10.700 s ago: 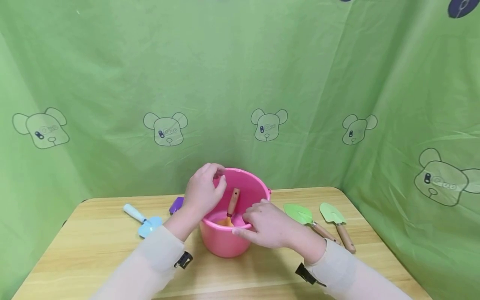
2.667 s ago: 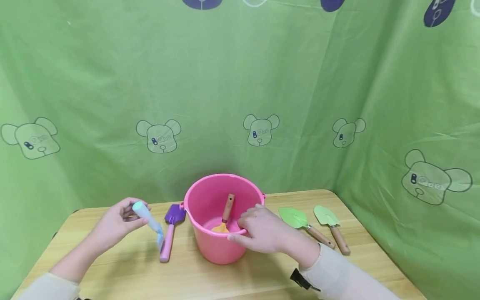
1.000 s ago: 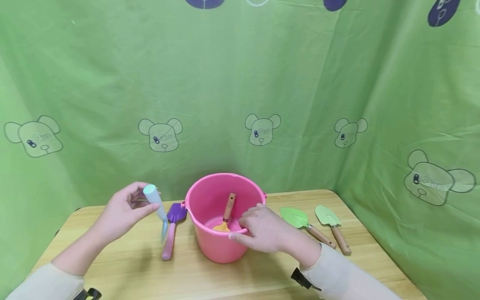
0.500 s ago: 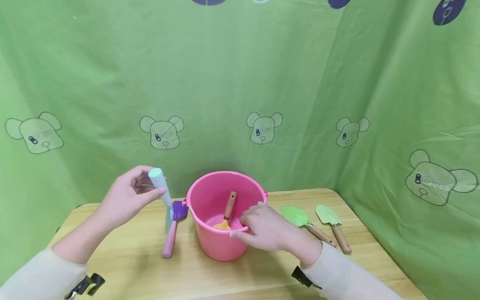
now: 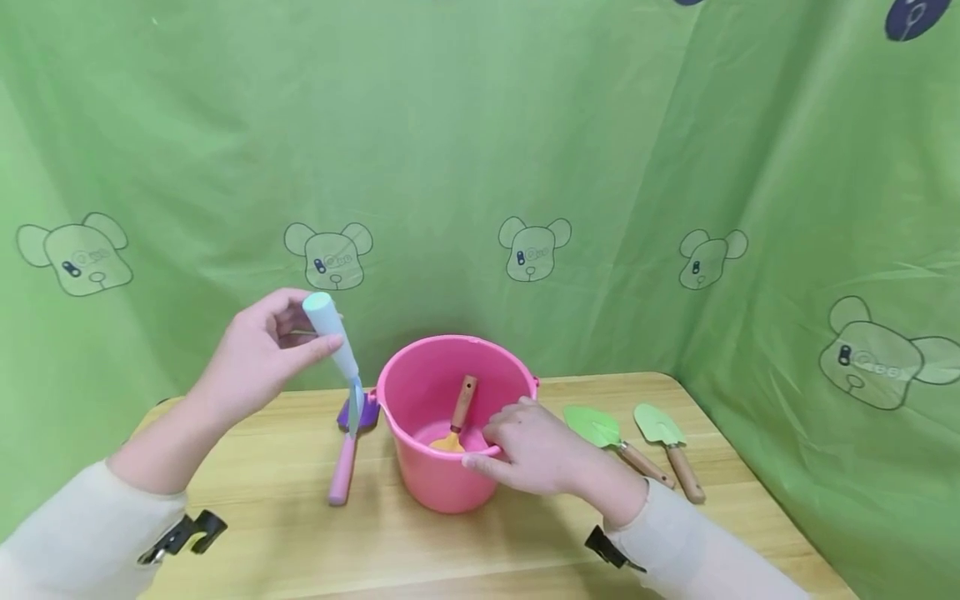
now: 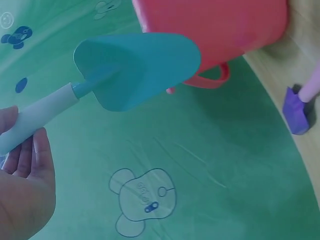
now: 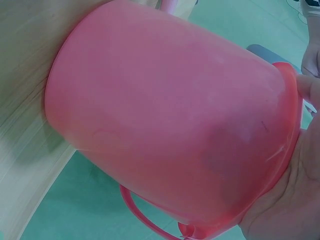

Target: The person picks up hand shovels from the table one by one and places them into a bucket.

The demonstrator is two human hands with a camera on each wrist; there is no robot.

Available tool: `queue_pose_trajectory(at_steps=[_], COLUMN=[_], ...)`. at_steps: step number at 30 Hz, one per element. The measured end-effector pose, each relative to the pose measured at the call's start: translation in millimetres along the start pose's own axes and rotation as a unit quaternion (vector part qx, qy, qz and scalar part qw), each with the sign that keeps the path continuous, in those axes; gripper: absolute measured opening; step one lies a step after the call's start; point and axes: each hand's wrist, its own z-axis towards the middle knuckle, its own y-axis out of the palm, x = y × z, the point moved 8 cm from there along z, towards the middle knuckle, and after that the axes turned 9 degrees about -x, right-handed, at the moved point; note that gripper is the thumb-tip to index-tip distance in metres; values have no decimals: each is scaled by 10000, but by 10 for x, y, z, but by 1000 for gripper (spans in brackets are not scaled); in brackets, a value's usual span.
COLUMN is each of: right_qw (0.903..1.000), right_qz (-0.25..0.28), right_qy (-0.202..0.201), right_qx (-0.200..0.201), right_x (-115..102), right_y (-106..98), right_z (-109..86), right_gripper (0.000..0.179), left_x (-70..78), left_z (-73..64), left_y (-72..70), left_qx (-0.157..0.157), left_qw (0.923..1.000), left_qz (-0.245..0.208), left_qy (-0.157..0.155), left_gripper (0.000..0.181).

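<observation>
A light blue toy trowel [image 5: 335, 342] is held up by its handle in my left hand [image 5: 251, 354], thumb on one side and fingers on the other. Its blade [image 6: 142, 67] points down in the head view, just left of the pink bucket [image 5: 446, 483], overlapping the purple shovel on the table. My right hand [image 5: 532, 450] grips the bucket's near right rim, thumb outside and fingers curled over the edge. Inside the bucket a yellow tool with a wooden handle [image 5: 464, 404] leans against the wall. The bucket stands upright; its bail [image 7: 145, 217] hangs at the back.
A purple shovel with a pink handle [image 5: 342, 471] lies left of the bucket. To the right lie a bright green trowel [image 5: 594, 425] and a pale green trowel [image 5: 660, 423], both with wooden handles. A green printed curtain [image 5: 435, 150] encloses the wooden table [image 5: 285, 542].
Earlier the blue trowel lay on the table and both hands were at the bucket. My left hand has since taken it up, raising it and moving right. The right hand stays on the rim.
</observation>
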Motion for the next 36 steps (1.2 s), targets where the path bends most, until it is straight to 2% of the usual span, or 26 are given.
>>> queue_pose_trajectory(at_steps=[9, 13, 18, 26, 36], right_qw=[10000, 10000, 10000, 10000, 9999], right_qz=[-33, -36, -11, -38, -86], right_qy=[10, 3, -35, 8, -45], right_qx=[-33, -23, 2, -29, 72], right_x=[2, 7, 3, 13, 8], right_y=[-15, -13, 0, 12, 14], right_z=[2, 5, 2, -4, -3], right_gripper=[49, 49, 50, 51, 51], left_x=[225, 281, 287, 256, 68], left_z=[52, 76, 117, 212, 233], left_y=[-70, -48, 51, 241, 473], left_qx=[235, 315, 300, 248, 99], left_qw=[9965, 9921, 9845, 9836, 9873], left_qz=[-716, -1119, -1660, -1740, -1575], left_qy=[362, 480, 485, 398, 205], left_gripper=[40, 37, 35, 39, 37])
